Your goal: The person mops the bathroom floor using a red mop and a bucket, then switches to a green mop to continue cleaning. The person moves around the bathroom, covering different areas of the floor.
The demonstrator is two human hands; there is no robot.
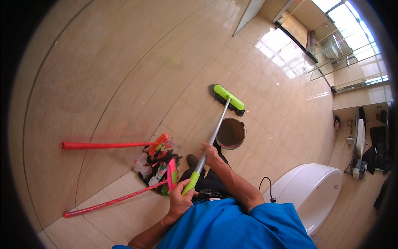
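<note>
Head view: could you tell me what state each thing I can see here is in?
Long green-headed brush with silver pole: held two-handed, slanting.
Left hand: closed round the brush's green grip.
Right hand: closed round the pole.
Round dark bucket: upright, open-topped, contents unclear.
Mixed black, white and green rubbish: loosely heaped.
Red-handled broom: unheld, head at the rubbish.
Pink-handled broom: likewise.
White curved bathtub: open, no water visible.

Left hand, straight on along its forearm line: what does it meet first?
Beyond the green grip already in it, probably the right hand farther up the pole; depth is unclear, so it might pass above.
</note>
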